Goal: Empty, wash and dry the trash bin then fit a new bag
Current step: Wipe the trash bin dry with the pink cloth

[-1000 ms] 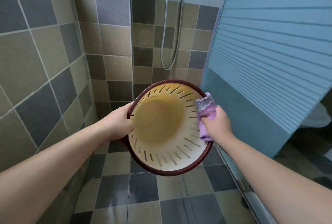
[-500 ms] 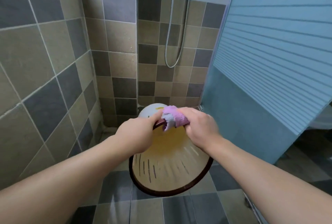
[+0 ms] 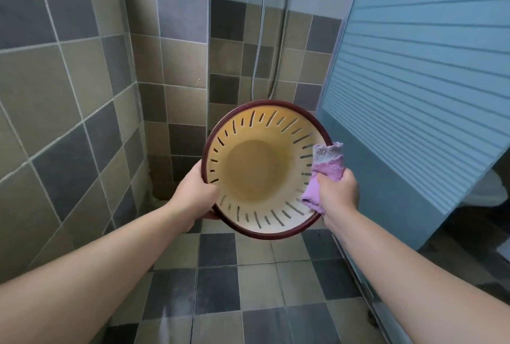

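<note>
**Bin held open-side-up to the eye while its rim is dried**

The trash bin (image 3: 265, 170) is gripped at its left rim by the left hand (image 3: 197, 196), the thumb hooked over the dark red edge and the fingers hidden behind the wall. A pink cloth (image 3: 323, 175) is bunched in the right hand (image 3: 338, 192), whose fingers are curled tightly round it, and is pressed against the right rim, part of it lying on the inner wall and part folded over the outside. The bin is carried in the air at about waist height, clear of the floor, its mouth tipped toward the camera. This tilt is probably chosen so that the cream slotted wall and the yellowish base can be inspected while they are wiped, and the opposed grip so that the bin can be turned against the cloth. No bag is seen inside, so drying is judged to be under way and fitting not yet begun.

Below, a floor (image 3: 248, 288) of grey and beige tiles is seen, with a paler streak near the bottom edge that may be wet. Similar tiled walls (image 3: 69, 95) meet in the corner, where a shower hose (image 3: 276, 68) hangs. To the right stands a blue ribbed panel (image 3: 414, 81), with part of a white fixture beyond it.
</note>
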